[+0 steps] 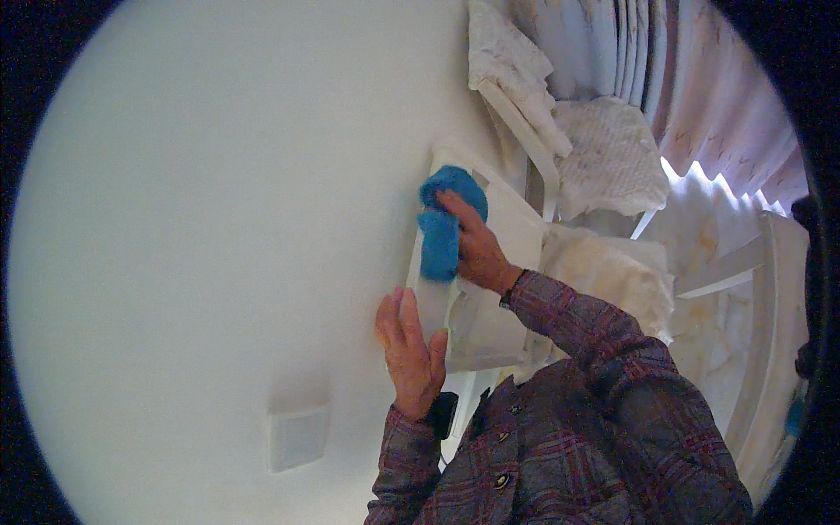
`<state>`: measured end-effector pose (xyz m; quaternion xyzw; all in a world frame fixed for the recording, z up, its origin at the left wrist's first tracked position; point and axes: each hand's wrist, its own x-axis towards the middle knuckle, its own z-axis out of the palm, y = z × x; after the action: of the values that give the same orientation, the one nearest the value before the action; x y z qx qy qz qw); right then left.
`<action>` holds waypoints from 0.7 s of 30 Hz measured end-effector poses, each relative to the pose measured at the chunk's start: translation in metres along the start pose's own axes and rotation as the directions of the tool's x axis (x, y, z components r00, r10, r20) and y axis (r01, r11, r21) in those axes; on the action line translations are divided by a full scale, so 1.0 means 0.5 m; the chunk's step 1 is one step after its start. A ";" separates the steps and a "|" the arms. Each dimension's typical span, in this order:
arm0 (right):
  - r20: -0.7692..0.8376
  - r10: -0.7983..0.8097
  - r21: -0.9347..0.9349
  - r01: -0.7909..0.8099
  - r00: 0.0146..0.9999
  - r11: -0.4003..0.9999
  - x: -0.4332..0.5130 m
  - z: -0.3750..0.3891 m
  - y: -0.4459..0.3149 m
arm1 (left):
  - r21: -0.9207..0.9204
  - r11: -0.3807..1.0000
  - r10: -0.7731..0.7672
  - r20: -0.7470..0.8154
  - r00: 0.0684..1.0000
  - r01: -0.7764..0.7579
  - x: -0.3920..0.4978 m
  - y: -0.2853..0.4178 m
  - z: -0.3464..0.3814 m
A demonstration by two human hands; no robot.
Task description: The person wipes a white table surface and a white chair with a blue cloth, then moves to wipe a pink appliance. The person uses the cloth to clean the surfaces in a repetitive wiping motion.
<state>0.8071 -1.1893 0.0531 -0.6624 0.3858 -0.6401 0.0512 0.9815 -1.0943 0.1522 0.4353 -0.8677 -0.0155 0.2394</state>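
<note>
In my right hand (482, 252) is a blue cloth (441, 246), bunched and slightly blurred. The cloth lies against the narrow top of a white piece of furniture (505, 203) that stands along the pale wall (216, 216). One rounded fold of it rises beyond my fingers, and a flatter part hangs toward me. My left hand (410, 354) is nearer my body, beside the wall and the furniture's near end. Its fingers point away from me, the thumb stands apart, and nothing is in it. Whether its fingertips touch the wall I cannot tell.
A white switch plate (297, 438) is on the wall at lower left. To the right are a chair with a fluffy cream seat cover (610, 157) and another cream cover (610, 275). A pleated curtain (728, 98) hangs at upper right, above a marbled floor (715, 335).
</note>
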 end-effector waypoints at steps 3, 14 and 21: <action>-0.002 0.038 -0.006 -0.038 0.999 0.999 0.002 0.021 0.017 | 0.042 0.999 -0.021 0.113 0.993 0.016 0.009 -0.001 0.002; -0.116 0.365 -0.048 -0.372 0.924 0.927 0.111 -0.023 0.098 | 0.097 0.995 0.006 0.202 0.979 -0.026 0.040 0.007 0.011; -0.064 0.127 -0.171 -0.136 0.990 0.976 0.086 -0.027 0.082 | 0.084 0.996 0.014 0.247 0.969 -0.036 0.046 0.011 0.009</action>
<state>0.7715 -1.2370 0.0671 -0.6201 0.4846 -0.6164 0.0248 0.9638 -1.1094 0.1587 0.4293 -0.8959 -0.0283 0.1105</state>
